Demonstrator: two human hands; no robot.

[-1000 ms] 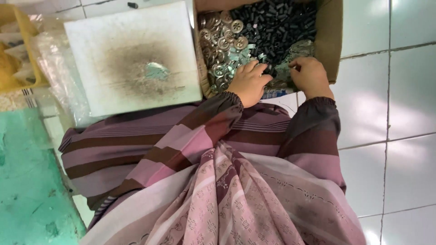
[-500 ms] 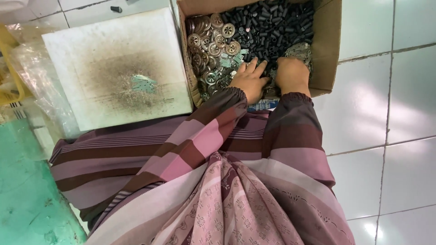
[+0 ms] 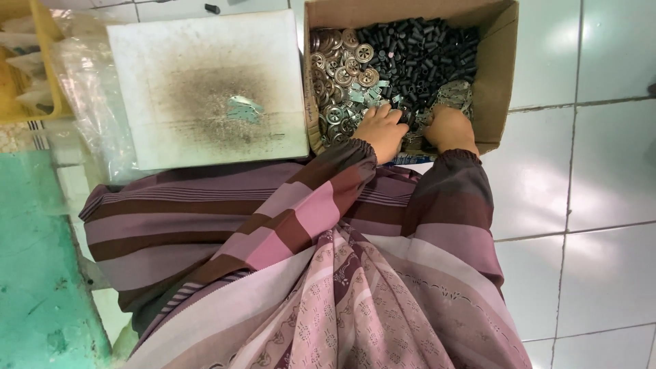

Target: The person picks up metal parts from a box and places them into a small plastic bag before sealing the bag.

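An open cardboard box (image 3: 502, 75) on the tiled floor holds several small black cylinders (image 3: 424, 51), round metal discs (image 3: 342, 68) and thin metal strips. Both my hands reach into its near side, close together. My left hand (image 3: 381, 130) rests knuckles-up among the discs and strips, fingers curled into the parts. My right hand (image 3: 447, 128) is bent down into the pile beside it, its fingers buried and hidden. Whether either hand holds a part I cannot see. Striped purple and maroon sleeves cover both arms.
A white square board (image 3: 205, 89) with a dark sooty stain and a small metal scrap lies left of the box. Clear plastic bags (image 3: 89, 102) and a yellow frame (image 3: 44, 61) sit at far left. A green mat (image 3: 34, 273) lies lower left. White floor tiles (image 3: 601, 171) extend right.
The view has shifted so the box and board sit higher and nearer. Both hands have pushed deeper into the box's near side and drawn closer together.
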